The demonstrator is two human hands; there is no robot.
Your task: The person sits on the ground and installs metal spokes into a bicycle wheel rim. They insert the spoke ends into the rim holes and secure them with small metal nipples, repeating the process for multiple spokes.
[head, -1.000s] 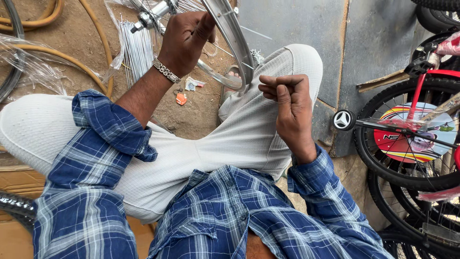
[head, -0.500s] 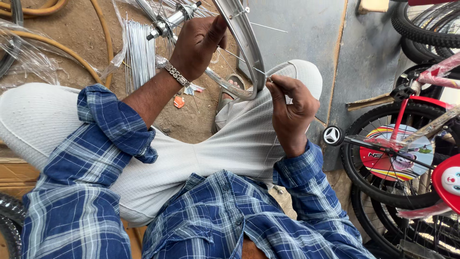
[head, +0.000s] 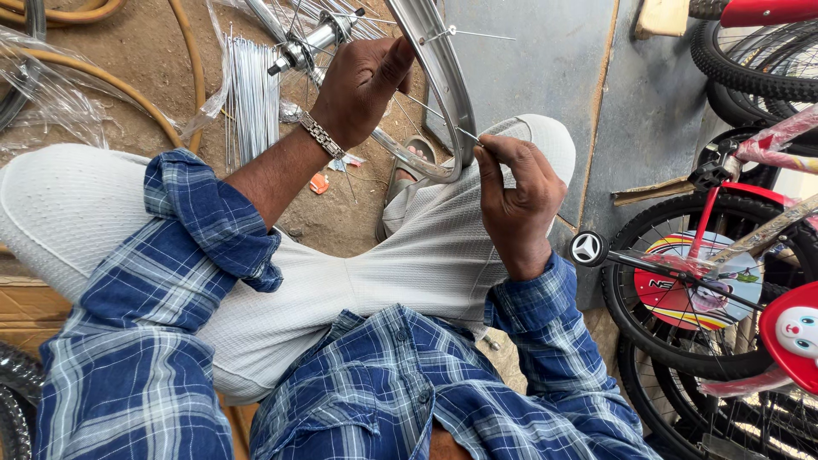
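Head view: I see the spoke [head: 443,119] now pinched between the thumb and fingertips of my right hand [head: 520,200], its far end reaching up toward the shiny wheel rim [head: 443,94] just above that hand. Half a second ago the same hand was curled lower over my knee; it has since lifted and brought the thin wire to the rim's inner edge, so I judge the spoke is being fed toward a hole there. My left hand [head: 358,89] stays closed around the rim, thumb up along its edge, steadying it as before, with the hub [head: 311,43] just to its left. Left of that hand a bundle of loose spokes [head: 251,98] lies on the dirt. Right of my right hand stands a child's bicycle [head: 724,273].
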